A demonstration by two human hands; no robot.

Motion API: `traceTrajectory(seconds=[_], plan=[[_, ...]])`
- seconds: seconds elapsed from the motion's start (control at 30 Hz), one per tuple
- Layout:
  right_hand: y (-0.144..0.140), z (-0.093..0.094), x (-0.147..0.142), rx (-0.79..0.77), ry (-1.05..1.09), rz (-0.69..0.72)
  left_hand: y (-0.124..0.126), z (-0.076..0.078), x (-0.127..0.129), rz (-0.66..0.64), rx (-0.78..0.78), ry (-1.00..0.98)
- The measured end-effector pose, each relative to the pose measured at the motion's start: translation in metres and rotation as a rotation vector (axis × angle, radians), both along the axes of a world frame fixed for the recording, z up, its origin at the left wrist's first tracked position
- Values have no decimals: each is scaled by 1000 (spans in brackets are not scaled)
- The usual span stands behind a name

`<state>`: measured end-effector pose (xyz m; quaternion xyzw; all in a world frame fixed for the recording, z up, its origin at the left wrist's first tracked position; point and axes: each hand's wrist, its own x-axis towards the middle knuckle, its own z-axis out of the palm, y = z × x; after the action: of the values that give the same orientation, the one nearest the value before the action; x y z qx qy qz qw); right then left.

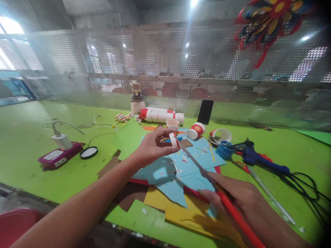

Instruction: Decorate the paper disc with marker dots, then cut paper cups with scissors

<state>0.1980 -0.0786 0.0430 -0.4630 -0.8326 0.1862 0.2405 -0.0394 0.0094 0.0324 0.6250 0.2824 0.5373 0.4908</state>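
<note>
Between its thumb and fingers, my left hand (pixel 156 141) pinches a small white and red piece of paper cup (pixel 174 141). Red-handled scissors (pixel 198 165) are gripped in my right hand (pixel 232 193), their blade tips at the edge of that piece. Blue paper sheets (pixel 191 165) strewn with small scraps lie below. A paper cup (pixel 172 123) stands just behind my left hand, and a red and white cup (pixel 196 131) lies tipped to its right. A cut cup (pixel 221 135) rests farther right.
A blue glue gun (pixel 258 156) with a black cord lies at the right. Stacked paper cups (pixel 162 115), a spray bottle (pixel 137 100) and a dark phone-like slab (pixel 205 112) stand along the back. At the left is a purple power strip (pixel 62 156) with a charger.
</note>
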Motion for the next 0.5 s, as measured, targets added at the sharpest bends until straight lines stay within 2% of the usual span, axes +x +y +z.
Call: traceTrajectory(seconds=[0.1, 0.27, 0.5], plan=[[2, 1, -1, -24, 16, -39, 0, 2, -1, -1, -4, 8], [3, 7, 1, -137, 147, 6, 5, 3, -6, -19, -1, -21], [-5, 11, 4, -205, 285, -33, 7, 6, -16, -142, -32, -82]])
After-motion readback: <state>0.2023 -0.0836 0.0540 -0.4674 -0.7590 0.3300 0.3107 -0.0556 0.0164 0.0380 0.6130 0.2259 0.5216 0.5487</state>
